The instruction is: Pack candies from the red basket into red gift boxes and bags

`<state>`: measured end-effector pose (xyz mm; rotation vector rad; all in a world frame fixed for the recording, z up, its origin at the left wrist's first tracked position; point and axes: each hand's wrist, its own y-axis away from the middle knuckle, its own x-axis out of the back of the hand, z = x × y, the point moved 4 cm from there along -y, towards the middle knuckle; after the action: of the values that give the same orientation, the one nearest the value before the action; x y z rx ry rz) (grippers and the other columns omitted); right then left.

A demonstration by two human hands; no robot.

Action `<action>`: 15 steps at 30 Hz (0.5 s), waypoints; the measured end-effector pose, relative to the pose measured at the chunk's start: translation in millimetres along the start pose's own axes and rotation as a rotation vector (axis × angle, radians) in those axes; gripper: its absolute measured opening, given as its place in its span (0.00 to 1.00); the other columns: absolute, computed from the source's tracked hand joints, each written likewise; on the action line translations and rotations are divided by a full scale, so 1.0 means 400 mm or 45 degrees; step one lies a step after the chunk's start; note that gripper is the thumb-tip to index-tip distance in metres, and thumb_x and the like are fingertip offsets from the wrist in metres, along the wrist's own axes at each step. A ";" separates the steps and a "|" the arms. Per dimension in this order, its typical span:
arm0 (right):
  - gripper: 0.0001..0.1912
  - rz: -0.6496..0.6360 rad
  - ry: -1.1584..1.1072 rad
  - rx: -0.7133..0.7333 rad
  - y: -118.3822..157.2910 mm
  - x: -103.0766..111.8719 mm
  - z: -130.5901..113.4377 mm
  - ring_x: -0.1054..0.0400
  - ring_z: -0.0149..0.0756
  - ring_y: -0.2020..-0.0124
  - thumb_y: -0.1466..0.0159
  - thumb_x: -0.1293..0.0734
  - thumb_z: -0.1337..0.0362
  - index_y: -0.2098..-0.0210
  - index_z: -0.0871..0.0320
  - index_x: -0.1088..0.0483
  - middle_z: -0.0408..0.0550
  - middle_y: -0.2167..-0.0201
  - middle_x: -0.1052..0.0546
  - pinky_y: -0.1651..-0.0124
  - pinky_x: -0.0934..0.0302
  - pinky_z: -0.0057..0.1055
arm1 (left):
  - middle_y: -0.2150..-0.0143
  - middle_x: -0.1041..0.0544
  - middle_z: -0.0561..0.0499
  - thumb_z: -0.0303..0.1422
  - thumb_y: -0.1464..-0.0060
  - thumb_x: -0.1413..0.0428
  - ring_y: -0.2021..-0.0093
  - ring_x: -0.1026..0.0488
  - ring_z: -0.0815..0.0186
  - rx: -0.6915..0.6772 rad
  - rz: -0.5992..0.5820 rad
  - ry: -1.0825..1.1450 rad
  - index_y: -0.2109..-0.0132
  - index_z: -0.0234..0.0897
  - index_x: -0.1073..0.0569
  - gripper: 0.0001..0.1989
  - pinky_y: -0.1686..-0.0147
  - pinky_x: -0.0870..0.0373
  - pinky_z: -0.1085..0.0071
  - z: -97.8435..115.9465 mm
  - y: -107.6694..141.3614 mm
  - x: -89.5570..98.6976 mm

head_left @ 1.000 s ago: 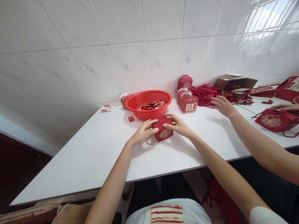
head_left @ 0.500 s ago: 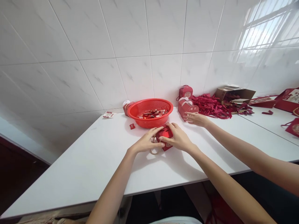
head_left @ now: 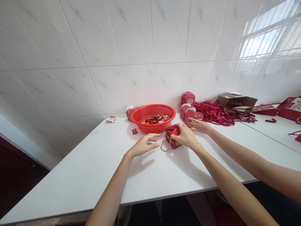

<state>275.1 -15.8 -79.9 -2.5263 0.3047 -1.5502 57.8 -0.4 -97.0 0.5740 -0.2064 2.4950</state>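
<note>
A small red box (head_left: 171,140) with a rope handle (head_left: 164,147) sits on the white table, in front of a red basket (head_left: 154,127) of wrapped pieces. My right hand (head_left: 185,136) grips this box from its right side, thumb at the front and fingers over the top. To the left of the box, my left hand (head_left: 145,145) hovers with fingers apart and nothing in it. Another person's hand (head_left: 198,125) touches a red box (head_left: 194,117) among those right of the basket.
Red ribbons (head_left: 213,113) lie in a heap at the right, beside an open cardboard box (head_left: 249,102). A small red packet (head_left: 134,131) and a printed card (head_left: 111,119) lie left of the basket. The tiled wall (head_left: 138,81) rises behind.
The red box has moved to the right with my right hand. My left hand has let go of it and opened. The other person's hand stays by the boxes.
</note>
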 end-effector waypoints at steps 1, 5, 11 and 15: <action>0.23 0.022 0.011 -0.020 -0.014 -0.001 0.012 0.30 0.46 0.51 0.41 0.32 0.53 0.49 0.58 0.32 0.56 0.54 0.26 0.57 0.39 0.32 | 0.34 0.32 0.42 0.47 0.50 0.37 0.37 0.33 0.48 0.006 0.007 0.009 0.39 0.40 0.30 0.34 0.46 0.26 0.57 -0.003 0.000 0.004; 0.23 0.069 0.042 -0.140 -0.070 0.006 0.055 0.30 0.49 0.50 0.41 0.33 0.53 0.49 0.58 0.33 0.57 0.51 0.26 0.56 0.38 0.35 | 0.38 0.28 0.43 0.48 0.51 0.36 0.40 0.31 0.50 0.033 -0.003 0.029 0.43 0.39 0.27 0.31 0.50 0.24 0.59 -0.019 0.002 0.012; 0.28 0.156 0.096 -0.429 -0.157 0.055 0.124 0.32 0.57 0.45 0.39 0.35 0.52 0.45 0.61 0.37 0.65 0.45 0.30 0.51 0.37 0.43 | 0.40 0.27 0.43 0.47 0.50 0.38 0.43 0.28 0.53 0.051 -0.022 -0.028 0.44 0.39 0.25 0.28 0.45 0.27 0.58 -0.037 0.009 0.009; 0.32 0.184 0.074 -0.564 -0.206 0.076 0.181 0.37 0.61 0.41 0.39 0.35 0.52 0.42 0.64 0.39 0.70 0.43 0.34 0.48 0.39 0.46 | 0.39 0.27 0.43 0.46 0.48 0.38 0.43 0.28 0.53 0.086 -0.025 -0.064 0.44 0.39 0.25 0.27 0.42 0.30 0.57 -0.037 0.014 0.010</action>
<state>360.7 58.2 -66.3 -2.6940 0.9084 -1.6491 46.5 0.7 -108.6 0.6642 -0.1356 2.4778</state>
